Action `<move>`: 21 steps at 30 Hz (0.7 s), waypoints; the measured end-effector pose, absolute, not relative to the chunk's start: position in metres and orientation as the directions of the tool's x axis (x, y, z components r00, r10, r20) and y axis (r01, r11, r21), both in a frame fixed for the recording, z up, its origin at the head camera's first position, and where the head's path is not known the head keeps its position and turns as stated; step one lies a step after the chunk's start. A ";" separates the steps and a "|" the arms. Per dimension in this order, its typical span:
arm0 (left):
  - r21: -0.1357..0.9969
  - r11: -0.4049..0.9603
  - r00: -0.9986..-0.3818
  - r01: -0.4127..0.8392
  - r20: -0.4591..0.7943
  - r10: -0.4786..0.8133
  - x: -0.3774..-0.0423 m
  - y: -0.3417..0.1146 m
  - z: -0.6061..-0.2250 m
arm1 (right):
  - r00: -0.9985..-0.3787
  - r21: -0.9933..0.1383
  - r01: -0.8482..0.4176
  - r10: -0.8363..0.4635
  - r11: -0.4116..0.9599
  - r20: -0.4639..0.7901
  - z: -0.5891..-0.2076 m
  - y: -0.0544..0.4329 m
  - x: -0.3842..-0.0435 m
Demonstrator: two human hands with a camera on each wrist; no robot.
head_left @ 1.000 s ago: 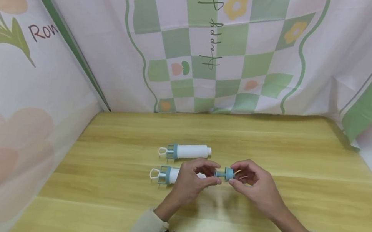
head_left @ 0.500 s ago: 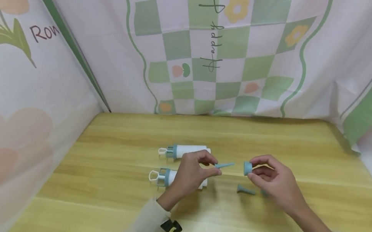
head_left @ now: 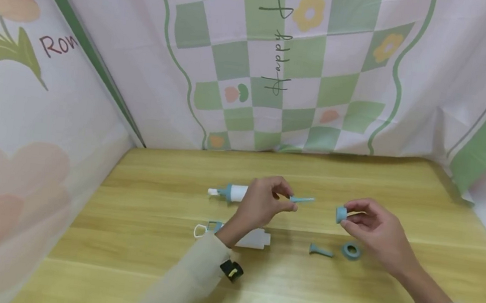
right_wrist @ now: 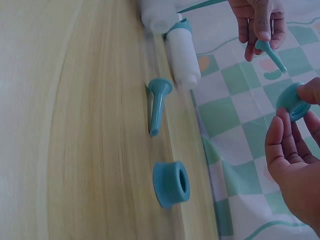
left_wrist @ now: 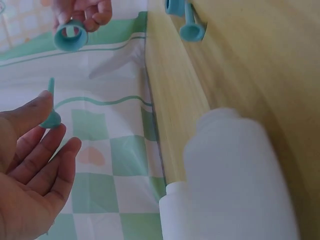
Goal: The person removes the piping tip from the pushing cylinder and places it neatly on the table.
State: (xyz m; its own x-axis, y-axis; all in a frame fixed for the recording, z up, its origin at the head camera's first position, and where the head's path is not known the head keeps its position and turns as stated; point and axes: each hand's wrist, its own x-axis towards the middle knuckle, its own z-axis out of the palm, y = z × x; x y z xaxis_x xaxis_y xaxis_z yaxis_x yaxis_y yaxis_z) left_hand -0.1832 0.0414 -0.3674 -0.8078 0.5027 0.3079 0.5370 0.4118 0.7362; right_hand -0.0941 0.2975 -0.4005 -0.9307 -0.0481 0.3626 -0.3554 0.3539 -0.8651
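My left hand (head_left: 264,202) pinches a slim teal nozzle (head_left: 302,199) by its wide end, the thin tip pointing right. Across a gap, my right hand (head_left: 372,228) holds a teal ring-shaped cap (head_left: 341,215) between thumb and fingers; its hole shows in the left wrist view. Under the left hand lies the far white bottle (head_left: 238,193), partly hidden by that hand. The near white bottle (head_left: 255,239) lies closer, crossed by the left wrist. A second nozzle (head_left: 321,250) and a second ring cap (head_left: 351,251) rest on the table below the hands.
Both bottles have teal collars and white loop handles (head_left: 200,230) at their left ends. The wooden table (head_left: 156,262) is bounded by a checkered curtain (head_left: 296,92) behind and a floral one (head_left: 17,169) at the left.
The nozzle and ring cap, together a second ago, are now apart. My right hand moved right with the cap; the left rose slightly with the nozzle, and the table pieces came into view.
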 end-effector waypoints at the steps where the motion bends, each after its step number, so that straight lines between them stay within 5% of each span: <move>1: 0.736 0.416 -0.809 0.534 0.302 0.504 -0.186 0.043 -0.367 | -0.932 -0.865 -0.352 -0.046 0.357 0.361 -0.401 0.300 -0.095; 21: 0.711 0.539 -0.846 0.450 0.146 0.514 -0.225 0.091 -0.366 | -0.967 -0.783 -0.213 -0.014 0.585 0.253 -0.401 0.336 -0.128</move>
